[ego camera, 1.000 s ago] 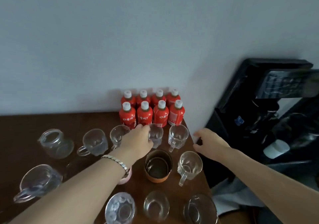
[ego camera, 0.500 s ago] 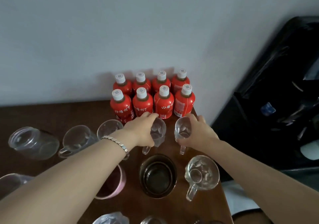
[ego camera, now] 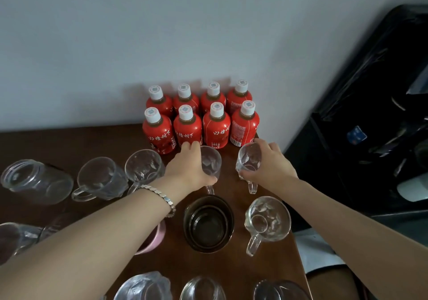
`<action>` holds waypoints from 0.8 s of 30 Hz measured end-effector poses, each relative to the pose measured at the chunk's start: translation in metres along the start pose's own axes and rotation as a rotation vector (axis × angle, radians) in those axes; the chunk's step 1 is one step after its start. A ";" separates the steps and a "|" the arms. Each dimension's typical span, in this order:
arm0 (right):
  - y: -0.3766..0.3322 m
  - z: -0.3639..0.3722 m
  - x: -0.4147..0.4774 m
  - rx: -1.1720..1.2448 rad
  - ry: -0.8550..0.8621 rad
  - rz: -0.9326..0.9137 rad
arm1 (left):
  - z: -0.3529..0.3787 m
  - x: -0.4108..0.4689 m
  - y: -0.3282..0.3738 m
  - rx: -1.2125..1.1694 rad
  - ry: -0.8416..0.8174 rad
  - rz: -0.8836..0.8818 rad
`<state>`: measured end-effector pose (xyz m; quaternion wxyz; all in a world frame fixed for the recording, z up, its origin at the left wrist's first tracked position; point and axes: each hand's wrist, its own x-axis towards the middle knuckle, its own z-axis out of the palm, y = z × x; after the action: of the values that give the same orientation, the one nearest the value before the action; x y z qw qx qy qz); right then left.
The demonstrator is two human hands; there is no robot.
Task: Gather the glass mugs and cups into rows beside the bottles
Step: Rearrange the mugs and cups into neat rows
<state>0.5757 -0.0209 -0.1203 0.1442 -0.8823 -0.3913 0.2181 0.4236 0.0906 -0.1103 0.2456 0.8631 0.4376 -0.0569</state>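
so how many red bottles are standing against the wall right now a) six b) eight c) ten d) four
b, the red bottles stand in two rows of four, white caps up, just behind the glass mugs that the left hand and right hand each have a grip on.
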 end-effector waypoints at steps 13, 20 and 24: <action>-0.004 -0.004 -0.002 -0.058 -0.060 -0.003 | -0.001 -0.001 0.000 -0.010 -0.016 0.012; -0.023 -0.012 -0.027 -0.101 0.019 -0.025 | -0.032 -0.024 -0.015 0.012 0.104 0.132; -0.060 -0.014 -0.044 -0.029 0.146 -0.094 | -0.070 -0.041 -0.063 0.097 0.245 0.132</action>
<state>0.5186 -0.0157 -0.0708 0.1695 -0.8785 -0.4240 0.1405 0.3408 0.1254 -0.0602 0.1515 0.9014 0.4032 0.0442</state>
